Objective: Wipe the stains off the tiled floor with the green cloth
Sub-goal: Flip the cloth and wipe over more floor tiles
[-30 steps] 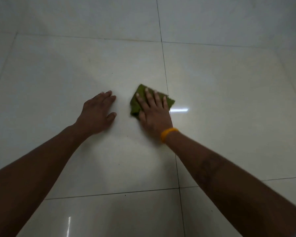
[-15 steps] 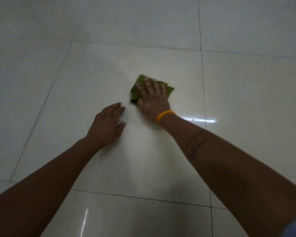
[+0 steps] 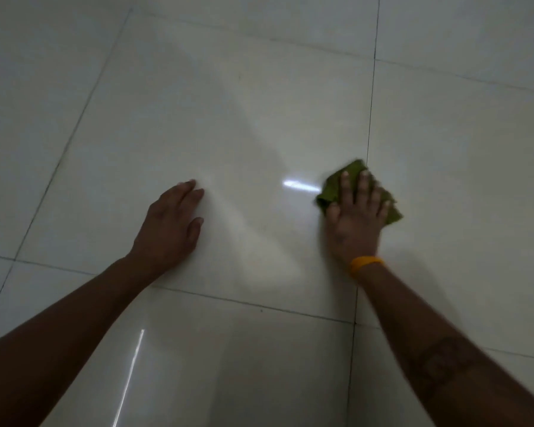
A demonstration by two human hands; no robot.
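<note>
Two hands, one cloth (image 3: 330, 191) and one wristband (image 3: 366, 264) show on the floor (image 3: 228, 118). Six tiles are in view at least in part, split by thin dark grout lines; one line runs near to far just right of centre and passes under the cloth's far corner. The cloth, green and crumpled, lies flat at the right edge of the big centre tile, straddling that line, with corners sticking out left, far and right of the fingers. The right hand (image 3: 356, 220) lies palm down on it, fingers straight and spread, pressing it to the floor without curling round it; its outline is a little blurred. The orange wristband sits on that wrist, and a dark mark shows on the forearm nearer the camera. The left hand (image 3: 170, 224) rests flat on the same tile, well apart to the left, fingers straight and together, thumb out, holding nothing. Bare glossy tile lies between the hands and on the far side, with one bright streak of reflected light just left of the cloth and another near the bottom.
</note>
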